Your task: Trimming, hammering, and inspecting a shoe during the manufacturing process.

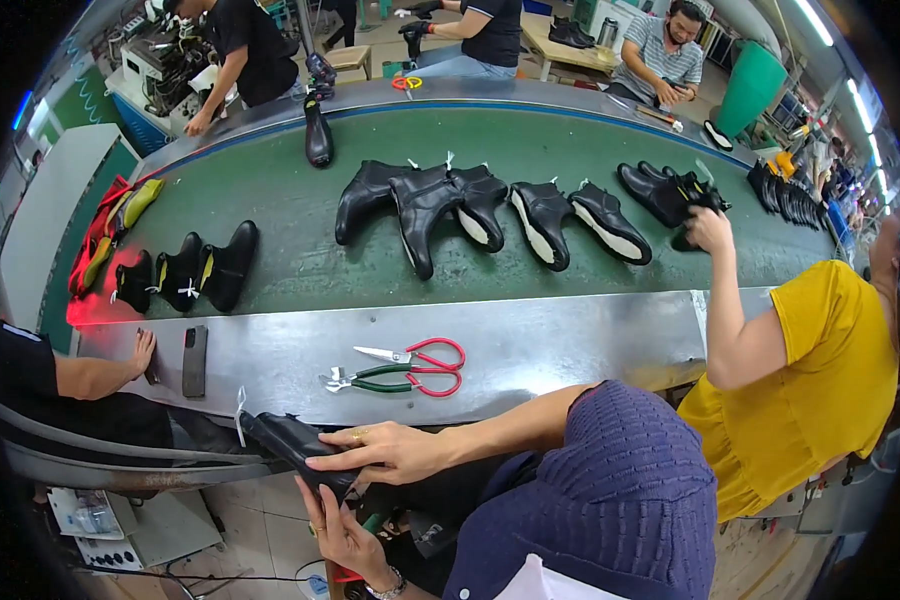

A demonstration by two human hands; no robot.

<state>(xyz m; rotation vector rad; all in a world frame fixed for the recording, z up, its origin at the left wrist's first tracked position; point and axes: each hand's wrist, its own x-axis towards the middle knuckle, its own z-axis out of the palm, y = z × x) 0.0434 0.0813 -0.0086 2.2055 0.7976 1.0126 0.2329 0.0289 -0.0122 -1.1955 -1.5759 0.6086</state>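
Observation:
A black boot (295, 442), tilted, is held between my two hands just off the front edge of the metal ledge. A white tie hangs at its upper left end. My right hand (385, 453) lies over the boot with fingers pressed on it. From below, my left hand (345, 535) grips the lower end, a bracelet at its wrist. On the ledge above lie red-handled scissors (385, 354) and green-handled cutting pliers (370, 379), overlapping. The boot's underside is hidden.
Several black boots (425, 210) stand on the green belt (300, 220) beyond the metal ledge (530, 350). A phone (194, 362) lies left, near a co-worker's hand (144, 352). A co-worker in yellow (820, 350) reaches to boots at right. A purple cap (620, 470) fills the lower middle.

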